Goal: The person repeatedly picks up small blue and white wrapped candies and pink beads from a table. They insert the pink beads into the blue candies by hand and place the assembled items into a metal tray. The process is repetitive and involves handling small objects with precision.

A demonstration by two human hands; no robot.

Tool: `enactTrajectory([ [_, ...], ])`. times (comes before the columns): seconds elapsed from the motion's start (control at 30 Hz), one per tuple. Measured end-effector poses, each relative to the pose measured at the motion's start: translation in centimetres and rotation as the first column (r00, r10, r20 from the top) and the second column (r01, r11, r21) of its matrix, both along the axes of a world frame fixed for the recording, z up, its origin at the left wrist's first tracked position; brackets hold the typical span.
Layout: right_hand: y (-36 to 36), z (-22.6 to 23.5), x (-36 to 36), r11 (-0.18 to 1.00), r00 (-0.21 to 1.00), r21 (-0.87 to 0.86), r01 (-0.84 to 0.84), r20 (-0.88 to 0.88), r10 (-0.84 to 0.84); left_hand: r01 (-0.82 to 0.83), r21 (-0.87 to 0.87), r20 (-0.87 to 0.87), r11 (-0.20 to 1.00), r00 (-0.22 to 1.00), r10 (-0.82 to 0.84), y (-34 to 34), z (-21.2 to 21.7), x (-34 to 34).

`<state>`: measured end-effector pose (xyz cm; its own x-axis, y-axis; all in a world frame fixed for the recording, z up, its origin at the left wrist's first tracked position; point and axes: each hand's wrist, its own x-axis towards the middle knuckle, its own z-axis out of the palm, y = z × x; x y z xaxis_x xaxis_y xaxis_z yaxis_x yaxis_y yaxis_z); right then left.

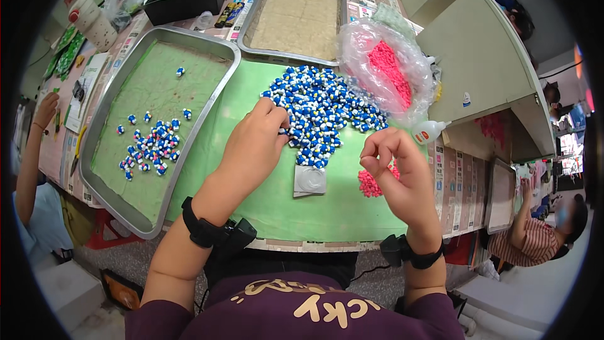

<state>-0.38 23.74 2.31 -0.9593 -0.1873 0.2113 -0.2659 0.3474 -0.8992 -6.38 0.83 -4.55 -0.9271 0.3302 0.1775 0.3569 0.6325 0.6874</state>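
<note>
Fingertips of the left hand (pixel 255 141) are pressed down into the near left edge of a heap of small blue-and-white beads (pixel 322 113), the grip drawn together among the pieces; whether one is actually pinched cannot be told. The right hand (pixel 399 173) is raised above the counter, its thumb and forefinger closed together at the tips, with anything held between them too small to be seen. Just beneath it, a small pile of pink pieces (pixel 368 184) is seen on the green mat (pixel 264 195). A small clear square packet (pixel 310 181) lies flat between the two hands, just below the bead heap. A black wrist strap is worn on each forearm.

To the left, a few dozen of the same blue-and-white beads are scattered in a metal tray (pixel 110 198) lined in green. A second metal tray (pixel 255 16), lined in tan, is placed behind the heap. A clear plastic bag of pink pieces (pixel 387 69) is slumped at the right, with a small white squeeze bottle (pixel 429 131) lying beside it. Other people are seated at both sides.
</note>
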Motion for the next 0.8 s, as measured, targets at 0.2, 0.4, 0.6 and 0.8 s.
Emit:
enactTrajectory([
  [0.2, -2.0, 1.2, 0.8, 0.955, 0.997, -0.292, -0.053, 0.038, 0.067, 0.049, 0.084, -0.077, 0.995, 0.996, -0.042, -0.9, 1.0, 0.5],
  [0.4, -2.0, 0.7, 1.6, 0.899, 0.988, -0.428, -0.087, 0.076, 0.132, -0.096, 0.624, 0.407, 0.776, 0.887, -0.217, -2.2, 4.6, 3.7],
  [0.6, -3.3, 1.3, 1.9, 0.909, 0.983, -0.380, -0.170, -0.004, 0.182, 0.052, 0.801, 0.344, 0.596, 0.775, -0.530, -0.8, 6.0, 5.7],
  [0.8, -3.4, 1.2, 2.1, 0.947, 0.980, -0.251, -0.201, -0.065, 0.190, -0.026, 0.855, 0.371, 0.518, 0.728, -0.576, -0.8, 6.0, 5.8],
])
